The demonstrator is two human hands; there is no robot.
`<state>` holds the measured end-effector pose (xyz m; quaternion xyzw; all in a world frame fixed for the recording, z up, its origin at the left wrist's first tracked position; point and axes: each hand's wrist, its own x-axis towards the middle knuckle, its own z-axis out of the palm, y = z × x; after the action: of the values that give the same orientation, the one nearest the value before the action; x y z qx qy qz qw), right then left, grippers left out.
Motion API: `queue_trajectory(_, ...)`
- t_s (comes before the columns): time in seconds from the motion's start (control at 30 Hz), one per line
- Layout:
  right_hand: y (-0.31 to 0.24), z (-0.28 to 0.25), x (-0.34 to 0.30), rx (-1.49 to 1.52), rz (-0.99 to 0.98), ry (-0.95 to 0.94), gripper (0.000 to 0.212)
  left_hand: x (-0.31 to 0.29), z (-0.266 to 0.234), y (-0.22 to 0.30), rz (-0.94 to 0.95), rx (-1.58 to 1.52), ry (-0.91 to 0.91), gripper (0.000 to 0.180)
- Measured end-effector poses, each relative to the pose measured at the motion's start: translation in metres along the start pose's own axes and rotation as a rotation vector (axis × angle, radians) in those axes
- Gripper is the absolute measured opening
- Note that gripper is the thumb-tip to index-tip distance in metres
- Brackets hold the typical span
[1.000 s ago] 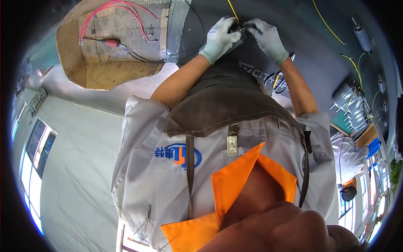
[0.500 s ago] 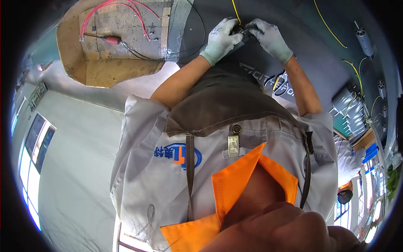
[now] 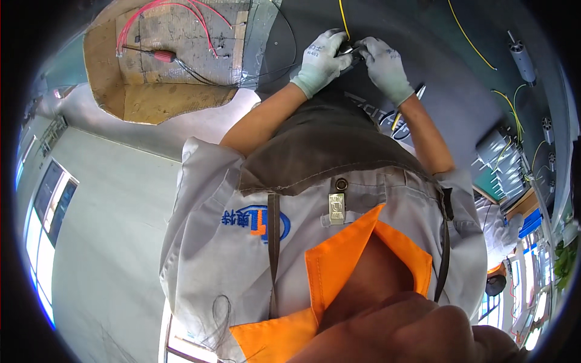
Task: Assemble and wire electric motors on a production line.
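Note:
Both my hands wear white gloves and meet over the dark table mat. My left hand is closed around a small shiny metal part, with a yellow wire running up from it. At the part's right side, the bent fingers of my right hand pinch at it. The gloves hide most of the part, so its full shape cannot be made out. Partly behind my right forearm lies a yellow-and-black handled hand tool.
At left, a cut cardboard box holds red wires and a red-handled tool with a cable. A grey cylinder with a shaft, another yellow wire and grouped grey cylinders lie right. Another person is beyond.
My right hand has shifted slightly down and left, its forearm now covering more of the yellow-handled tool. My left hand keeps its grip on the metal part.

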<state>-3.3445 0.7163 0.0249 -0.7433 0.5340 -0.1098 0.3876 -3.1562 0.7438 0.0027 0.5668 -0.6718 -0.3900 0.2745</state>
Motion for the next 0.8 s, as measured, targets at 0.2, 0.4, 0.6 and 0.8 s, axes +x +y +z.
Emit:
queue_trajectory(0.2, -0.002, -0.009, 0.005, -0.141, -0.061, -0.013, 0.019, 0.003, -0.007, 0.007, -0.04, 0.004, -0.041, 0.048)
queue_trajectory(0.4, 0.03, -0.038, 0.046, -0.3, -0.716, -0.231, 0.022, 0.001, -0.006, 0.006, -0.099, -0.003, -0.061, 0.048)
queue_trajectory(0.6, 0.019, -0.043, 0.072, 0.166, 0.049, -0.795, 0.021, 0.004, -0.009, 0.006, -0.086, 0.037, -0.073, 0.048)
queue_trajectory(0.8, 0.018, -0.033, 0.067, 0.191, -0.036, -0.664, 0.023, 0.006, -0.014, 0.004, -0.057, 0.003, -0.085, 0.044)
